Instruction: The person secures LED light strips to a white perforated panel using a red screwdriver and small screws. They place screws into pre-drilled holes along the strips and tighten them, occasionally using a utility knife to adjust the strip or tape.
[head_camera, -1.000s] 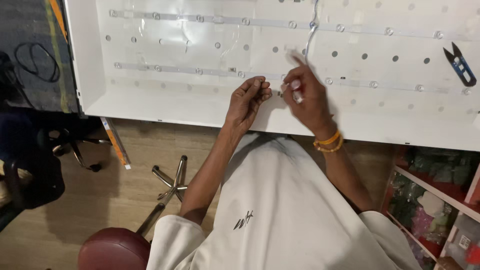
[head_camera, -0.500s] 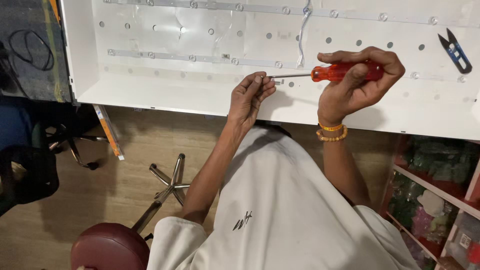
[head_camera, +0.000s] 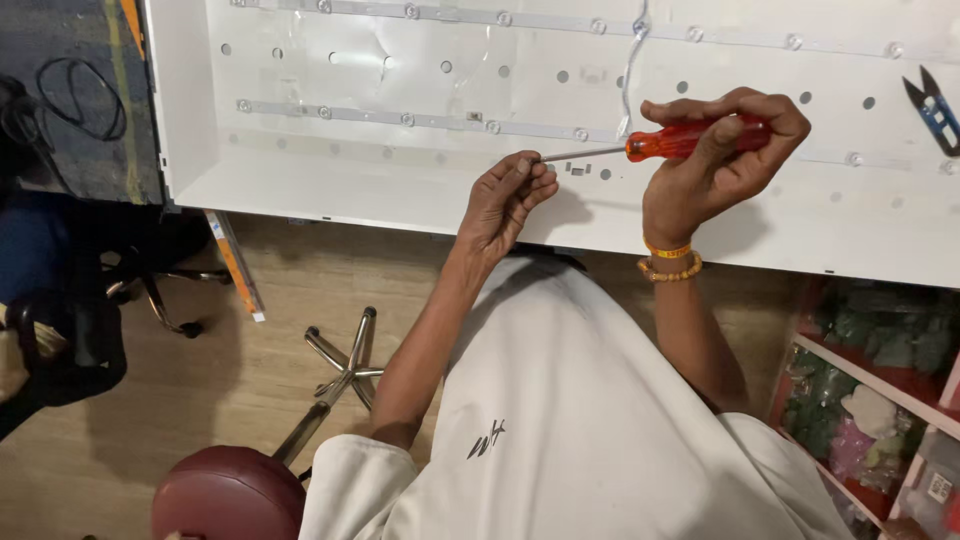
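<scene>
One red-handled screwdriver (head_camera: 660, 143) is lying horizontal at center-right of the frame, over the white backlight panel (head_camera: 330, 190). Right hand (head_camera: 715, 160) is wrapping the handle, fingers closed tight. Left hand (head_camera: 505, 200) is pinching the shaft tip w/ fingertips pressed together. Two LED strips (head_camera: 420, 120) are running across the panel. One blue thread snip (head_camera: 935, 110) is sitting at upper right. One maroon stool (head_camera: 230, 495) is at bottom left.

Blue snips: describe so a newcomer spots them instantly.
Find the big white panel studded with holes and lens strips. Follow it to the far right edge, past the right hand gripping the orange-handled screwdriver. The blue snips lie there, the only blue-handled, black-bladed tool.
</scene>
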